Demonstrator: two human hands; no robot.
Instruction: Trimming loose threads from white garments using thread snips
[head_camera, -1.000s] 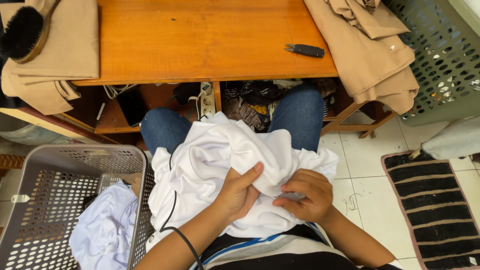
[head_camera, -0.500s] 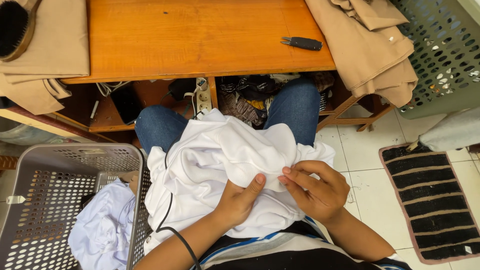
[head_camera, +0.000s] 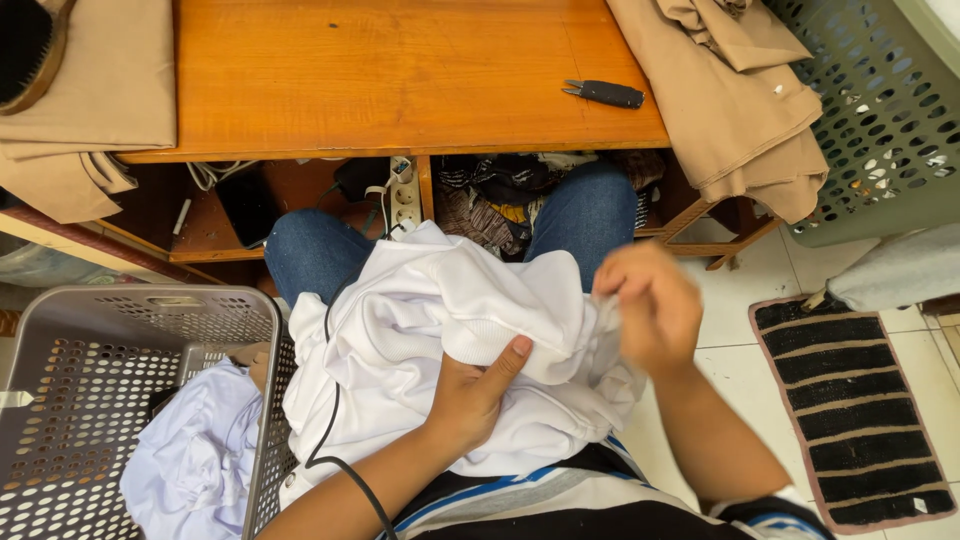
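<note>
A crumpled white garment (head_camera: 440, 330) lies across my lap over blue jeans. My left hand (head_camera: 472, 395) grips a thick fold of it near the middle, thumb pointing up along the fabric. My right hand (head_camera: 645, 305) is raised at the garment's right edge and blurred by motion; its fingers pinch a thin bit of the white cloth. A thin black cable (head_camera: 330, 420) runs down over the garment's left side.
A grey perforated laundry basket (head_camera: 90, 340) with white clothes stands at my left. Ahead is an orange wooden table (head_camera: 400, 70) with small black snips (head_camera: 605, 94) and tan garments (head_camera: 730, 100) at both ends. A green basket (head_camera: 890, 110) and a striped mat (head_camera: 860, 400) are on the right.
My right hand has lifted from low on the garment up to its right edge and now pulls at the cloth. My left hand has shifted its grip slightly on the fold.
</note>
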